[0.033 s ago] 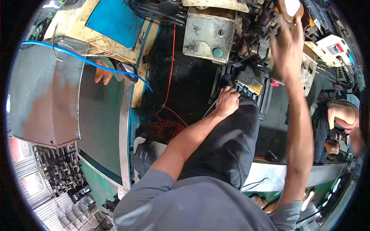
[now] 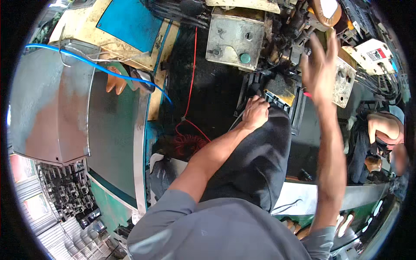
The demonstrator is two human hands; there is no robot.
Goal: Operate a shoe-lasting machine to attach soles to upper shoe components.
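Observation:
My right hand (image 2: 320, 71) is raised at the machine with its fingers spread and nothing in them; motion smears it a little. Just beyond its fingertips a brown shoe upper (image 2: 324, 19) with a white underside sits in the machine. My left hand (image 2: 256, 113) rests on my dark-trousered knee, its fingers curled in, with nothing seen in them. Close to it is a worn pedal-like block (image 2: 281, 92) with a yellow edge, in a black frame. A red button (image 2: 307, 94) shows partly beside my right wrist.
A grey control box (image 2: 236, 41) with a green button stands ahead. A red coiled air hose (image 2: 188, 144) hangs at centre left. Brown shoes (image 2: 116, 80) lie on the left conveyor, under a blue hose (image 2: 108, 71). Another person (image 2: 383, 132) bends over at the right.
My right hand has drawn back slightly toward me and away from the brown shoe upper, its fingers still spread. My left hand has not moved.

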